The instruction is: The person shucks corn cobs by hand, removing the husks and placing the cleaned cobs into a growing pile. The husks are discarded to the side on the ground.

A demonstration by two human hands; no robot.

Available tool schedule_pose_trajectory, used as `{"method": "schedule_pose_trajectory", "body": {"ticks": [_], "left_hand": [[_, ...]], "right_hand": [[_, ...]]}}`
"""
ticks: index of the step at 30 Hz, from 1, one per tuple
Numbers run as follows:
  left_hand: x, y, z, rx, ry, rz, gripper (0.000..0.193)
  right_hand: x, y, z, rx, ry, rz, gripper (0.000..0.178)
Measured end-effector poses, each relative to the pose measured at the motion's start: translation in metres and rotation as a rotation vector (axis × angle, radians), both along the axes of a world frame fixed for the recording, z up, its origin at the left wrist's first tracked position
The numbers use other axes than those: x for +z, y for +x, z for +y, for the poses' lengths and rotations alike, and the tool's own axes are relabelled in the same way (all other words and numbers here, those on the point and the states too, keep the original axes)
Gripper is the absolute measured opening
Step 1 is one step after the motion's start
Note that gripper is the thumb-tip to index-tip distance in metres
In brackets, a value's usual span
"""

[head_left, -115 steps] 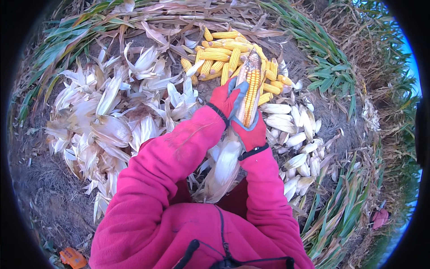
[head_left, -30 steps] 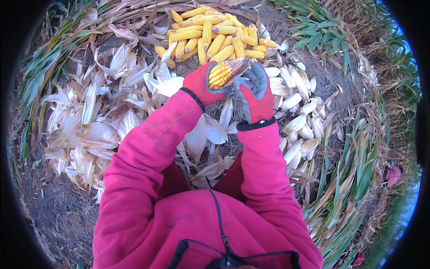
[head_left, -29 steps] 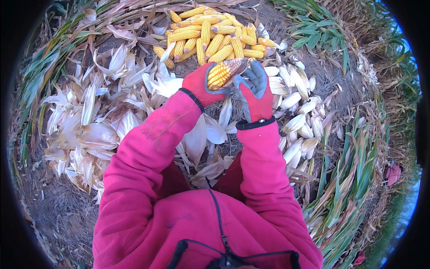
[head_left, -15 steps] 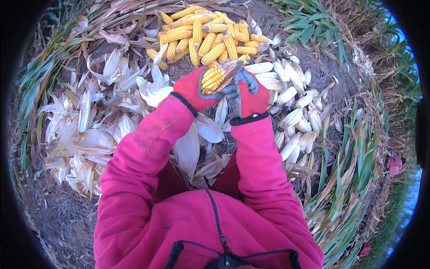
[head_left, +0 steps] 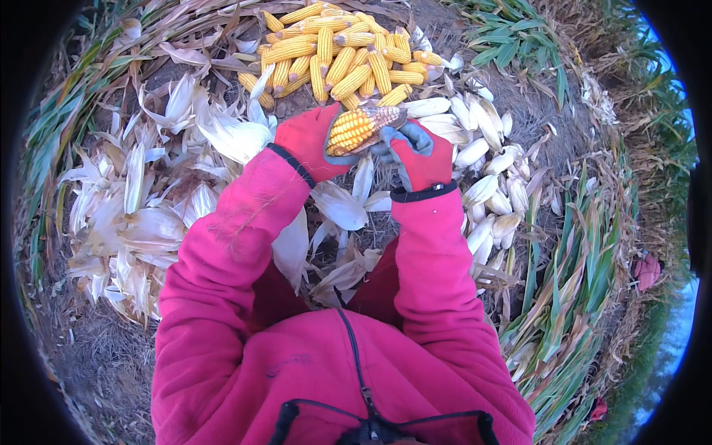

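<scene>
— What hems in the gloved hands here?
— The pile of husked cobs (head_left: pixel 337 52) lies just beyond them, pale husks (head_left: pixel 156 215) crowd the left, unhusked ears (head_left: pixel 489 170) the right.
— Any open way?
— Only the narrow husk-strewn ground (head_left: pixel 371 222) between the forearms, and the air above.

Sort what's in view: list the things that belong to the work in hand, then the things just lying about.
In hand:
- corn cob, held between left hand and right hand
- pile of husked cobs just beyond the hands
- unhusked ears heaped to the right

Lying about:
- stripped pale husks on the left
- green maize stalks on the right
</scene>
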State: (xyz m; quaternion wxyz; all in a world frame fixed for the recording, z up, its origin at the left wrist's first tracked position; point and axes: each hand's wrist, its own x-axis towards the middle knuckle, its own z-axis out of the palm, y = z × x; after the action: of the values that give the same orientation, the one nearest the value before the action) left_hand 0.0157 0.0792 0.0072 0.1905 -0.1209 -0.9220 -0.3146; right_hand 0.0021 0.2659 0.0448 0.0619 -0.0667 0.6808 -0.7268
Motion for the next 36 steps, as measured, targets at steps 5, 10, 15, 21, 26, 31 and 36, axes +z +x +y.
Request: {"method": "schedule_pose_trajectory", "body": {"ticks": [5,10,15,21,26,31,36], "left_hand": [[0.002,0.003,0.003,-0.033,-0.01,-0.029,0.079],[0.013,0.006,0.011,0.053,-0.126,-0.054,0.083],[-0.008,-0.004,0.005,-0.137,0.335,-0.07,0.086],[-0.011,-0.007,0.012,-0.455,1.084,-0.279,0.071],[-0.002,-0.008,0.012,-0.271,1.366,-0.404,0.048],[-0.013,-0.047,-0.035,0.167,1.425,-0.186,0.05],[-0.005,-0.047,-0.103,0.298,1.662,0.099,0.045]], "right_hand": [[-0.007,0.0,0.005,-0.009,0.013,0.023,0.018],[-0.026,-0.004,-0.001,-0.151,-0.05,0.171,0.016],[-0.024,-0.004,-0.014,-0.142,-0.306,0.038,0.017],[-0.014,-0.008,-0.025,0.018,-0.962,-0.308,0.021],[-0.029,-0.001,-0.026,0.608,-1.033,-0.283,0.032],[-0.02,0.039,-0.041,0.958,0.234,0.125,0.024],[-0.051,0.046,-0.052,0.964,0.55,0.018,0.026]]}}
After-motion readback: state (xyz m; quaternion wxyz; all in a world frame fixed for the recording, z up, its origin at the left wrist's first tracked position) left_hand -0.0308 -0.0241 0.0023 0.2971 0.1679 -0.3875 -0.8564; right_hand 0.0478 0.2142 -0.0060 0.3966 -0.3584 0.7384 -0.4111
